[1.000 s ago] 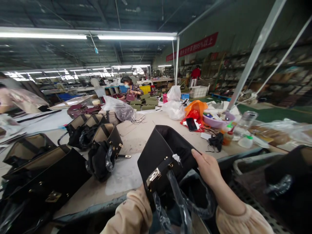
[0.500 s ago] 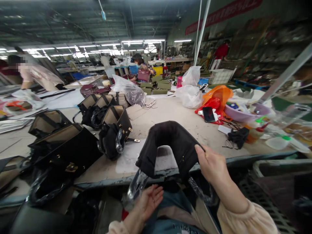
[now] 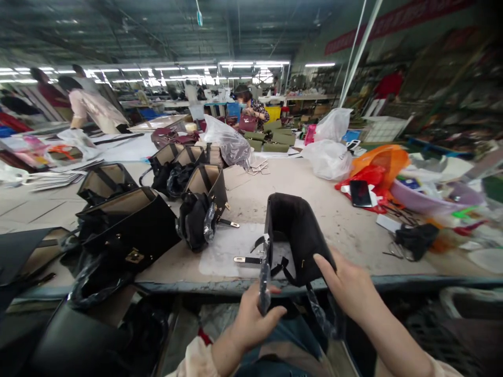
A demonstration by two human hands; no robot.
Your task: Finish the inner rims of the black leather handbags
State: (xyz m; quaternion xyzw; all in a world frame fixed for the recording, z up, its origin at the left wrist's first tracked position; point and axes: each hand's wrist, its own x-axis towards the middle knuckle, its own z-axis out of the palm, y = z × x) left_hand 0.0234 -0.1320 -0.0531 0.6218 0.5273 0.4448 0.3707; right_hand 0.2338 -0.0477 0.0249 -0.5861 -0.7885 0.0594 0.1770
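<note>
At the table's front edge, a black handbag [image 3: 316, 230] stands tilted with its opening toward me. My right hand [image 3: 349, 283] grips its right side, thumb on the inner face and fingers hidden behind. My left hand [image 3: 255, 319] is at the bag's lower left, thumb spread apart, fingers partly behind a plastic-wrapped handle [image 3: 264, 288] and touching it. A second plastic-wrapped handle [image 3: 320, 311] hangs below the bag, near my right wrist. A black strap with a metal tip [image 3: 247, 259] sticks out left of the bag.
Several black handbags [image 3: 129, 230] stand to the left on the table [image 3: 243, 204]. A purple basin [image 3: 440, 196], a phone [image 3: 360, 193], bottles and plastic bags [image 3: 328, 157] lie on the right. Olive pieces [image 3: 271, 137] and co-workers [image 3: 92, 104] are farther back.
The bag has turned from lying folded in an arch to showing its opening and inside. My left hand has risen from below, palm up, to the handle. The view has swung left.
</note>
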